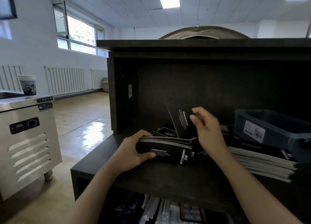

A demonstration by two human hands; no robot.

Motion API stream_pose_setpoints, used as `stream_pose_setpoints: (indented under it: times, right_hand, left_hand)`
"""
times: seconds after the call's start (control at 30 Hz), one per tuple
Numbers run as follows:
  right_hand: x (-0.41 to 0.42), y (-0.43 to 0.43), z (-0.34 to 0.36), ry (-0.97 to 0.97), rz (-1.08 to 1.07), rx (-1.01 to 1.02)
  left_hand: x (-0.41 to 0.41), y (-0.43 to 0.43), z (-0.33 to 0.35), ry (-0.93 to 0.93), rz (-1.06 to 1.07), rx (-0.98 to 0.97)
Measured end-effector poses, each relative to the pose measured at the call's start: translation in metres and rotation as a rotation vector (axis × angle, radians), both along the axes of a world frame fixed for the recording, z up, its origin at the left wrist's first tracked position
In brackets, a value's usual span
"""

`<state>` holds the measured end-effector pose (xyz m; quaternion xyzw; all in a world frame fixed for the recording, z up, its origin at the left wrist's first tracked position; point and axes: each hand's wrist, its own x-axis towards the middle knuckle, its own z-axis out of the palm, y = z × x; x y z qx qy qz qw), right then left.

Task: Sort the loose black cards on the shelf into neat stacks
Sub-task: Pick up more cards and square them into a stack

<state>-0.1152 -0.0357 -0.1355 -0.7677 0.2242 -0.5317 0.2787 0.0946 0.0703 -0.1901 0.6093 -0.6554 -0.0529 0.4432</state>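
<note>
My left hand [134,149] grips a thick bundle of black cards [168,152] printed "DRINK&COFFEE" and "CAMPING CLUB", held just above the dark shelf [101,166]. My right hand [206,127] pinches a single black card [180,124] that stands nearly upright and is motion-blurred, right behind the bundle. A loose black card [164,132] lies on the shelf behind the bundle, and more loose ones [201,154] lie under my right wrist. A tall, uneven stack of black cards [262,161] rests at the right of the shelf.
A dark plastic bin [272,129] sits at the right, partly on top of the tall stack. The shelf's left side wall [111,95] and top board close in the space. Packaged items [156,210] fill the compartment below. A steel fridge unit [28,139] with a paper cup [27,86] stands left.
</note>
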Motion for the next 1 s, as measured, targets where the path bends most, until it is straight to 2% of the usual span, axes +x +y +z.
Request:
stream_pose_setpoints:
  times: [0.13,0.27,0.33,0.4,0.47,0.57,0.63,0.7,0.77,0.83,0.93,1.0]
  right_hand:
    - [-0.003,0.004,0.006,0.294,-0.048,-0.256]
    - [0.006,0.010,-0.003,0.503,-0.030,-0.243]
    - [0.008,0.012,-0.006,0.475,-0.139,-0.290]
    - [0.007,0.012,-0.004,0.320,-0.291,-0.381]
    - [0.005,0.012,0.000,0.252,-0.409,-0.448]
    - [0.007,0.008,0.004,0.403,-0.425,-0.466]
    - [0.013,0.005,0.004,0.563,-0.252,-0.344]
    - [0.019,0.006,0.000,0.697,0.001,-0.131]
    - [0.024,0.007,-0.006,0.724,0.111,-0.003]
    - [0.025,0.007,-0.010,0.589,0.078,0.078]
    - [0.024,0.011,-0.017,0.292,-0.187,0.157]
    - [0.026,0.018,-0.024,0.255,-0.198,0.274]
  left_hand:
    - [-0.002,0.002,0.001,0.018,0.014,0.007]
    - [-0.005,0.003,0.003,0.007,-0.001,0.060]
    - [-0.006,0.004,0.003,0.006,-0.008,0.058]
    - [-0.007,0.004,0.004,0.020,-0.005,0.044]
    - [-0.007,0.005,0.004,0.047,0.009,0.042]
    - [-0.006,0.004,0.004,0.074,0.032,0.051]
    - [-0.007,0.003,0.004,0.073,0.046,0.049]
    - [-0.007,0.001,0.003,0.054,0.050,0.047]
    - [-0.007,0.001,0.003,0.033,0.028,0.052]
    - [-0.007,0.003,0.003,0.003,0.011,0.048]
    - [-0.006,0.005,0.004,-0.028,0.029,0.020]
    - [-0.005,0.004,0.003,-0.021,0.025,0.007]
